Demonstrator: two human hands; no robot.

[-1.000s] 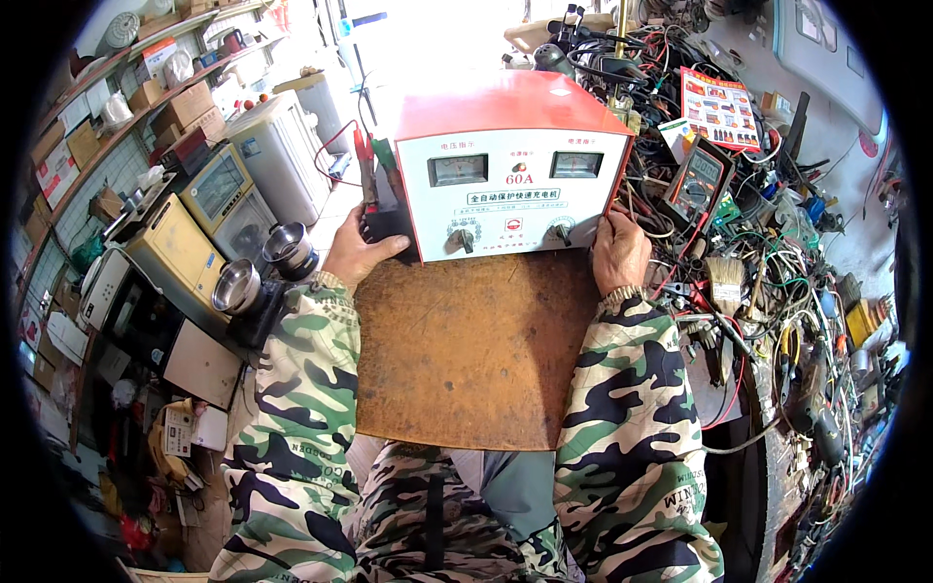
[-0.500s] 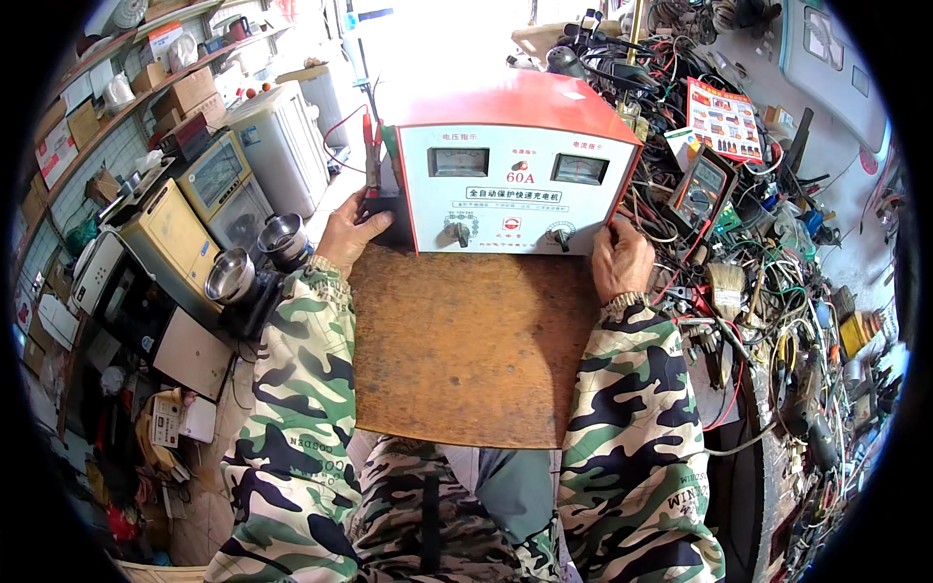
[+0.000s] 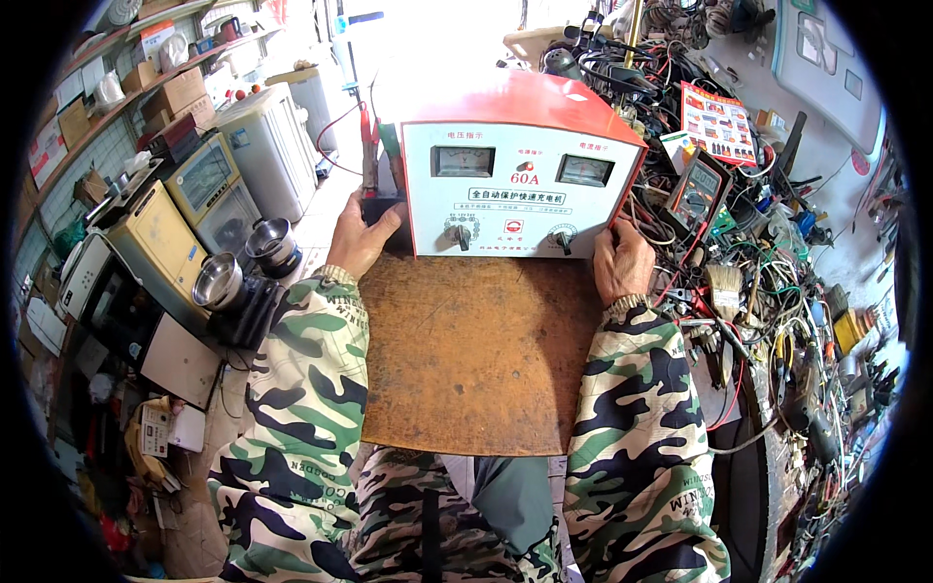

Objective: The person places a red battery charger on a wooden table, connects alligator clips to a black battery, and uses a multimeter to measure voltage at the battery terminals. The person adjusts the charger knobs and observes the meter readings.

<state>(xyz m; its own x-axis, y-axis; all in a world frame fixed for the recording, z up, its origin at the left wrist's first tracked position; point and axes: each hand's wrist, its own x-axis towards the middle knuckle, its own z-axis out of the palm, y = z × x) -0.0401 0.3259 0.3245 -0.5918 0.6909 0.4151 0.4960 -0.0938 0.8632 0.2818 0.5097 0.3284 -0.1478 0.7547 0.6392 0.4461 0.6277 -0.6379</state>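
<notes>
A battery charger (image 3: pixel 523 185) with a white front and a red top stands at the far side of a brown wooden board (image 3: pixel 466 360). Its front carries two meter windows and two dark knobs. Against its left side is a black block-shaped thing (image 3: pixel 391 229), with a red clamp (image 3: pixel 369 146) and a green clamp (image 3: pixel 391 155) upright at it. My left hand (image 3: pixel 364 236) grips this block, thumb across its near face and fingers partly hidden on its left. With fingers curled, my right hand (image 3: pixel 624 262) holds the charger's lower right corner; the fingertips are hidden.
On the right, a multimeter (image 3: pixel 696 194), a paintbrush (image 3: pixel 724 290) and tangled cables (image 3: pixel 787 282) crowd close to my right arm. Metal pots (image 3: pixel 272 245), old appliances (image 3: pixel 160 238) and laden shelves (image 3: pixel 146 89) stand on the left.
My left hand has shifted slightly right along the black block. My right hand keeps its place at the charger's corner. The whole view has turned a little.
</notes>
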